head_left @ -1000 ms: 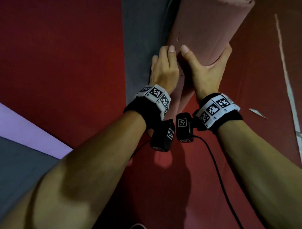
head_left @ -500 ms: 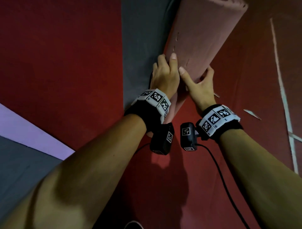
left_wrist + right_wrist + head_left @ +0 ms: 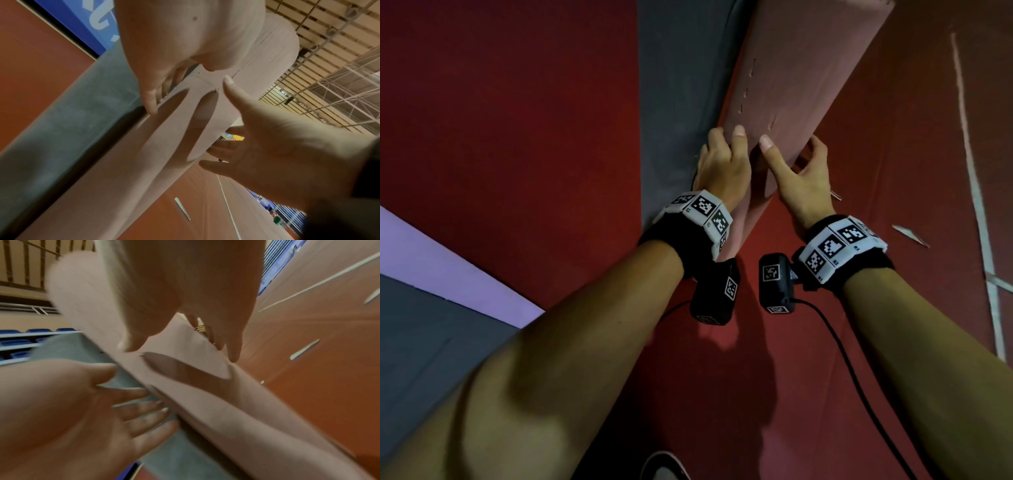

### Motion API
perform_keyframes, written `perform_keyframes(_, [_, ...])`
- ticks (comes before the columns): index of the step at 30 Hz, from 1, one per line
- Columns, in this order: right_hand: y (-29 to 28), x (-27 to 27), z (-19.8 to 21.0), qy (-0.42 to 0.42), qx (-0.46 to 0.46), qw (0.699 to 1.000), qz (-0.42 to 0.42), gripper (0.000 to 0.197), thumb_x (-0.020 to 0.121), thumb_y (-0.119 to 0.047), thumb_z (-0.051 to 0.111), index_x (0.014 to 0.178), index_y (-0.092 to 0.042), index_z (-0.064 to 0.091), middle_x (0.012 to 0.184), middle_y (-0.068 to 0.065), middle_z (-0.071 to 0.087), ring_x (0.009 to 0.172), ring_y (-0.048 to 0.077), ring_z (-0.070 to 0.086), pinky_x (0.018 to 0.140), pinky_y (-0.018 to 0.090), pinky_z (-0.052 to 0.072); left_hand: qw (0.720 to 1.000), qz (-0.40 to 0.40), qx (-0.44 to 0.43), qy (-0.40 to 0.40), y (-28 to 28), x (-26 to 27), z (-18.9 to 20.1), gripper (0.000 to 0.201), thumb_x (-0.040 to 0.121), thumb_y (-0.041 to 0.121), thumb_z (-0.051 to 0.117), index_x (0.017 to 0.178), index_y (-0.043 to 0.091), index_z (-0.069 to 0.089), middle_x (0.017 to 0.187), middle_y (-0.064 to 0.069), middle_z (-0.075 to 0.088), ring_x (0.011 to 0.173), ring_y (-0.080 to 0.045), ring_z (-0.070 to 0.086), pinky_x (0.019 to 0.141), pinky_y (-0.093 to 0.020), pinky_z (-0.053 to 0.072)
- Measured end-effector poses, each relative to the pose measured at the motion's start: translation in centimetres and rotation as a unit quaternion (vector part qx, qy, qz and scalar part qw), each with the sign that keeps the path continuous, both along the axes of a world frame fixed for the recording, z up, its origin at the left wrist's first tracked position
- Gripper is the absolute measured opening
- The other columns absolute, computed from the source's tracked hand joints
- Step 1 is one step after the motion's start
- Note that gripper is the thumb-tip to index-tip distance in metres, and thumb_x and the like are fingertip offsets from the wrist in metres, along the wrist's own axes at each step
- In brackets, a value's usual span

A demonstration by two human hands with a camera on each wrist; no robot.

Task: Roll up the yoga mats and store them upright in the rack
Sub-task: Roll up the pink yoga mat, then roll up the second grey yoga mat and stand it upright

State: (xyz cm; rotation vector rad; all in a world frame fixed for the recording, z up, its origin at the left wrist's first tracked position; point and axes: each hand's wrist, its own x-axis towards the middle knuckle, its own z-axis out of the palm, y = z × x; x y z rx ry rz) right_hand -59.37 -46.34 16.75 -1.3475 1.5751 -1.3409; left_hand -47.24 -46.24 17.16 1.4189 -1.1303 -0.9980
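Note:
A rolled pink yoga mat (image 3: pixel 801 68) lies on the red floor (image 3: pixel 500 120) and runs away from me. My left hand (image 3: pixel 722 164) grips its near part from the left, thumb on top and fingers down its side at the seam with a flat grey mat (image 3: pixel 681 85). My right hand (image 3: pixel 801 178) clasps the roll from the right, thumb on top and fingers round its far side. The left wrist view shows the roll (image 3: pixel 185 129) between the left hand (image 3: pixel 164 48) and right hand (image 3: pixel 277 154). In the blurred right wrist view the roll (image 3: pixel 205 394) shows too.
A purple mat (image 3: pixel 431 260) and another grey one (image 3: pixel 421 342) lie flat at the lower left. A white floor line (image 3: pixel 976 188) and a tape scrap (image 3: pixel 911 234) mark the floor on the right. A shoe tip (image 3: pixel 664 467) shows at the bottom edge.
Both hands have slid nearer along the roll toward its near end. The right hand's grip has loosened from a full wrap to thumb on top and fingertips round the side.

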Motion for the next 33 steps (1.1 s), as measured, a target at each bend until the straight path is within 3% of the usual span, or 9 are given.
perform_keyframes(3, [1.3, 1.2, 0.4, -0.011, 0.014, 0.999, -0.032, 0.093, 0.082, -0.057, 0.074, 0.151, -0.009, 0.033, 0.141, -0.001, 0.054, 0.123, 0.005, 0.056, 0.107, 0.027, 0.048, 1.0, 0.004, -0.001, -0.008, 1.1, 0.8, 0.1, 0.051, 0.104, 0.046, 0.031, 0.137, 0.01, 0.046, 0.137, -0.012, 0.053, 0.125, -0.028, 0.049, 0.099, -0.035, 0.035])
perform_keyframes(8, [4.6, 4.7, 2.0, -0.017, 0.018, 0.997, -0.077, 0.081, 0.09, -0.061, 0.061, 0.149, -0.012, 0.036, 0.15, 0.003, 0.044, 0.135, 0.015, 0.045, 0.114, 0.036, 0.039, 0.999, 0.023, -0.027, -0.013, 4.3, 3.3, 1.0, 0.041, 0.105, 0.042, 0.032, 0.117, 0.009, 0.054, 0.116, -0.01, 0.061, 0.111, -0.027, 0.054, 0.09, -0.035, 0.036])
perform_keyframes(11, [7.0, 7.9, 2.7, -0.038, 0.03, 0.998, -0.049, 0.077, 0.092, -0.06, 0.059, 0.15, -0.015, 0.034, 0.152, 0.004, 0.042, 0.135, 0.018, 0.045, 0.113, 0.04, 0.04, 0.998, 0.029, -0.046, -0.041, 6.9, 6.2, 2.0, 0.04, 0.107, 0.039, 0.032, 0.117, 0.007, 0.054, 0.115, -0.011, 0.062, 0.111, -0.028, 0.054, 0.09, -0.034, 0.037])
perform_keyframes(14, [9.5, 12.1, 3.8, -0.047, 0.042, 0.998, 0.001, 0.074, 0.094, -0.058, 0.056, 0.152, -0.018, 0.033, 0.147, 0.0, 0.045, 0.131, 0.02, 0.05, 0.11, 0.046, 0.044, 0.996, 0.051, -0.041, -0.063, 10.0, 10.0, 3.3, 0.043, 0.107, 0.039, 0.031, 0.125, 0.007, 0.053, 0.124, -0.012, 0.061, 0.118, -0.03, 0.052, 0.094, -0.033, 0.036])
perform_keyframes(19, [13.5, 20.9, 6.1, -0.015, 0.051, 0.992, 0.112, 0.068, 0.095, -0.059, 0.054, 0.149, -0.02, 0.038, 0.104, -0.021, 0.049, 0.109, 0.01, 0.058, 0.107, 0.045, 0.046, 0.99, 0.112, -0.017, -0.085, 17.2, 18.8, 5.2, 0.041, 0.108, 0.04, 0.03, 0.117, 0.01, 0.055, 0.12, -0.01, 0.062, 0.118, -0.029, 0.053, 0.089, -0.032, 0.033])
perform_keyframes(22, [16.6, 27.9, 6.7, 0.033, 0.05, 0.973, 0.221, 0.066, 0.094, -0.063, 0.049, 0.147, -0.025, 0.04, 0.119, -0.012, 0.055, 0.117, 0.015, 0.059, 0.108, 0.045, 0.046, 0.979, 0.173, -0.001, -0.107, 22.7, 25.9, 5.3, 0.04, 0.107, 0.04, 0.031, 0.101, 0.011, 0.057, 0.096, -0.003, 0.061, 0.106, -0.03, 0.058, 0.08, -0.033, 0.035])
perform_keyframes(26, [21.2, 35.0, 6.1, 0.066, 0.029, 0.949, 0.308, 0.066, 0.091, -0.065, 0.048, 0.143, -0.025, 0.046, 0.128, -0.001, 0.06, 0.116, 0.019, 0.062, 0.104, 0.05, 0.049, 0.962, 0.241, 0.039, -0.12, 29.5, 33.2, 3.7, 0.046, 0.105, 0.042, 0.033, 0.107, 0.007, 0.062, 0.107, -0.014, 0.067, 0.104, -0.034, 0.061, 0.092, -0.042, 0.048])
perform_keyframes(29, [24.2, 40.1, 5.3, 0.073, 0.029, 0.934, 0.349, 0.078, 0.076, -0.075, 0.046, 0.135, -0.023, 0.052, 0.118, 0.002, 0.065, 0.108, 0.021, 0.067, 0.098, 0.052, 0.053, 0.952, 0.291, 0.063, -0.073, 34.1, 37.4, 2.0, 0.054, 0.089, 0.054, 0.03, 0.095, 0.011, 0.063, 0.106, -0.016, 0.067, 0.102, -0.036, 0.064, 0.092, -0.054, 0.052])
perform_keyframes(33, [26.1, 47.1, 2.7, 0.082, 0.044, 0.902, 0.421, 0.086, 0.065, -0.08, 0.044, 0.129, -0.023, 0.053, 0.125, 0.008, 0.065, 0.113, 0.025, 0.065, 0.1, 0.054, 0.051, 0.935, 0.343, 0.082, -0.043, 38.0, 42.0, -0.9, 0.046, 0.083, 0.053, 0.029, 0.077, 0.02, 0.061, 0.107, -0.016, 0.069, 0.104, -0.037, 0.064, 0.096, -0.054, 0.052])
